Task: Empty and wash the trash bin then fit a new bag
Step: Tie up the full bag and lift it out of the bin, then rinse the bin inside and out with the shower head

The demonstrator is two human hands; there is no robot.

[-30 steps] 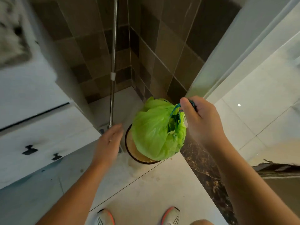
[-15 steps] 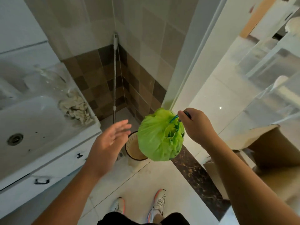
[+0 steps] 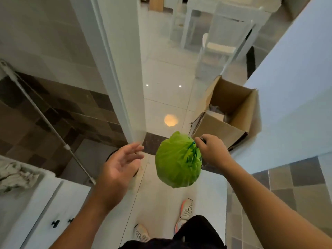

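Observation:
A full green trash bag (image 3: 177, 162) hangs in the air at the doorway, tied at the top with a blue drawstring. My right hand (image 3: 212, 150) grips that drawstring at the bag's upper right. To the left of the bag my left hand (image 3: 120, 164) floats palm up with its fingers spread, holding nothing. The trash bin (image 3: 109, 156) stands on the floor behind my left hand; only a dark sliver of its rim shows.
A white door frame (image 3: 125, 78) rises ahead on the left. An open cardboard box (image 3: 228, 115) sits on the floor beyond the bag. A mop handle (image 3: 48, 121) leans on the tiled wall. A white cabinet (image 3: 36, 212) with a rag (image 3: 16, 175) stands at left.
The view has swung right from the sink corner toward the doorway. The bag has travelled with my right hand away from the bin, which my left hand now mostly hides.

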